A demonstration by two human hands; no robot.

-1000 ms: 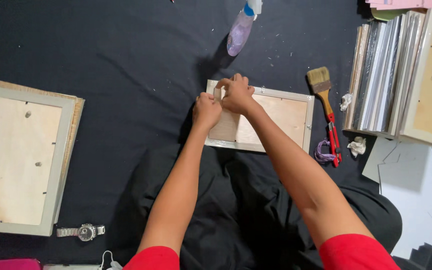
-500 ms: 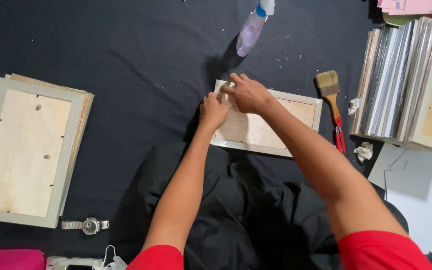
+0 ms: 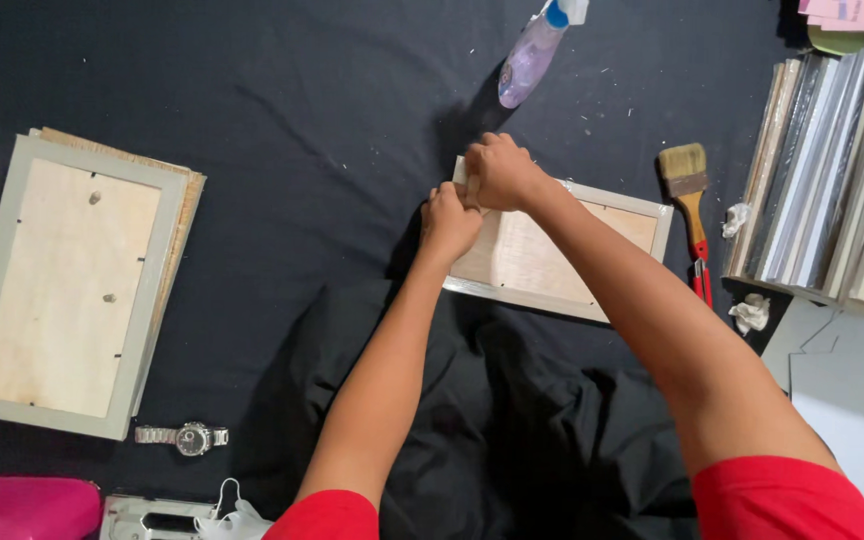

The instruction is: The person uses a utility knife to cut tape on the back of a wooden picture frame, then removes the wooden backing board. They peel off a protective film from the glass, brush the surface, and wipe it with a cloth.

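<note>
Near the centre of the frame, a little right of it, a pale grey picture frame (image 3: 552, 255) lay face down on the black cloth (image 3: 282, 120), its light wooden backing board turned up. Both hands met at its upper left corner: the left hand (image 3: 449, 222) was curled and pressed onto the frame's left edge, and the right hand (image 3: 500, 172) was closed over the corner itself, fingers bent down around something too small to make out, so what either hand actually pinched could not be told. The frame looked light and stiff, with thin rails and a flat board that would probably flex or pop loose if pushed in the middle; any glass beneath would be fragile, so the rails and corners seemed the safer places to take hold. A clear spray bottle (image 3: 535, 55) with a blue collar lay tilted just above the hands, near enough to be knocked. Right of the frame lay a paintbrush (image 3: 689, 185) with a wooden handle, and below it a red-handled tool (image 3: 702, 285), with crumpled scraps (image 3: 750, 313) close by. A stack of frames (image 3: 832, 180) stood on edge along the right side. At the left lay a larger frame (image 3: 67, 285), also face down, on brown boards, well apart from the hands. A metal wristwatch (image 3: 184, 437) lay at lower left, above a stapler (image 3: 147, 520) and beside a pink case (image 3: 22, 508).
</note>
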